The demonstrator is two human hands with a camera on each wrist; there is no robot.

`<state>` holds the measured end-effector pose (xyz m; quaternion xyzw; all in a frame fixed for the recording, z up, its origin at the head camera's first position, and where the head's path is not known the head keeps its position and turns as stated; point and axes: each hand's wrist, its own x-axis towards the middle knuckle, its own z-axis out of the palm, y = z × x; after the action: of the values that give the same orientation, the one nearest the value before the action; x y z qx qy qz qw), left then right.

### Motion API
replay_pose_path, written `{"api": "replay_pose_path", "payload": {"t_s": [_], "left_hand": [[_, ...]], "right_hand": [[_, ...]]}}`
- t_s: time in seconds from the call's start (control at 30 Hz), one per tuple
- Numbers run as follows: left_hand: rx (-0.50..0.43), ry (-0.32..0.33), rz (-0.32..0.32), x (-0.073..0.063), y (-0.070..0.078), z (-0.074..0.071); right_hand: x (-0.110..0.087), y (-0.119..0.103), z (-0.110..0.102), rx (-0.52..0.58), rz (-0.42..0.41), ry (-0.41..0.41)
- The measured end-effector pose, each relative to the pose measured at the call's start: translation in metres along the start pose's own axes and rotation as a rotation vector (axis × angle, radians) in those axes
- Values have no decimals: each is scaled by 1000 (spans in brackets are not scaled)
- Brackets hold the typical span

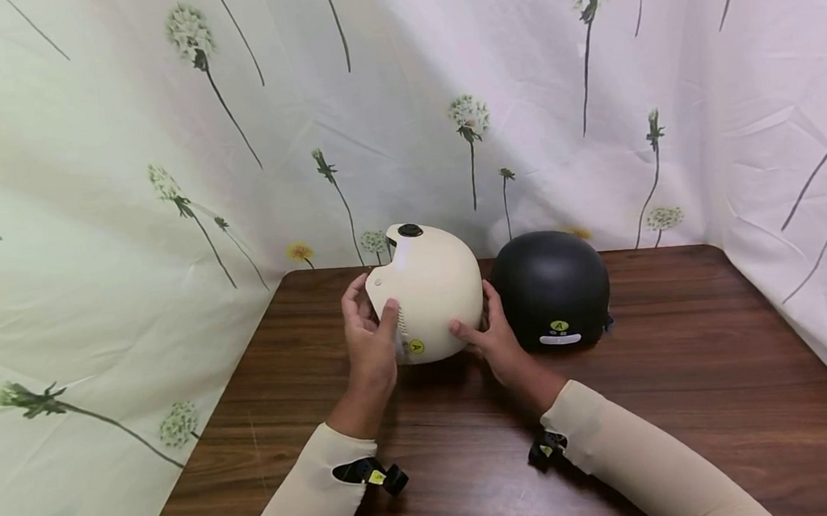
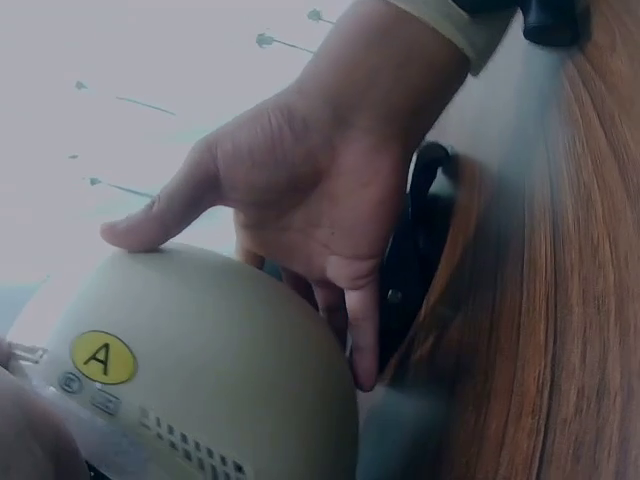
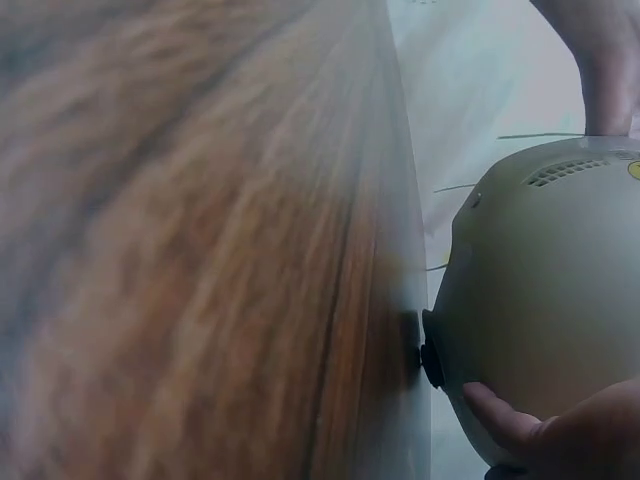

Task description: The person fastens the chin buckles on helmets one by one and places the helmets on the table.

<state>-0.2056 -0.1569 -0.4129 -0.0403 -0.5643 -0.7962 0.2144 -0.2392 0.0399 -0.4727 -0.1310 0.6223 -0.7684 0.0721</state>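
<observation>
A cream open-face helmet (image 1: pixel 434 289) is held between both hands in the head view, its face opening toward the left. My left hand (image 1: pixel 371 342) grips the edge near the opening, thumb on the outer shell, and the fingertips are partly hidden. On the other side my right hand (image 1: pixel 496 336) holds the rounded back, its thumb on the shell, as the left wrist view also shows. A yellow sticker (image 2: pixel 103 357) marked A and a row of vent holes lie on the shell. Whether the helmet touches the table cannot be told.
A black helmet (image 1: pixel 550 288) stands on the wooden table (image 1: pixel 685 374), close to the right hand. Behind the table hangs a white cloth (image 1: pixel 403 129) printed with dandelions. Small black wrist cameras protrude at both sleeves.
</observation>
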Motion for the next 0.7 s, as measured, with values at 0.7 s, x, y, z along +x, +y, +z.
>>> {"api": "replay_pose_path", "payload": {"t_s": [0.7], "left_hand": [[927,-98,534,-2,10,-9]], "right_hand": [[-4,-3,3,-101,-69,33]]}}
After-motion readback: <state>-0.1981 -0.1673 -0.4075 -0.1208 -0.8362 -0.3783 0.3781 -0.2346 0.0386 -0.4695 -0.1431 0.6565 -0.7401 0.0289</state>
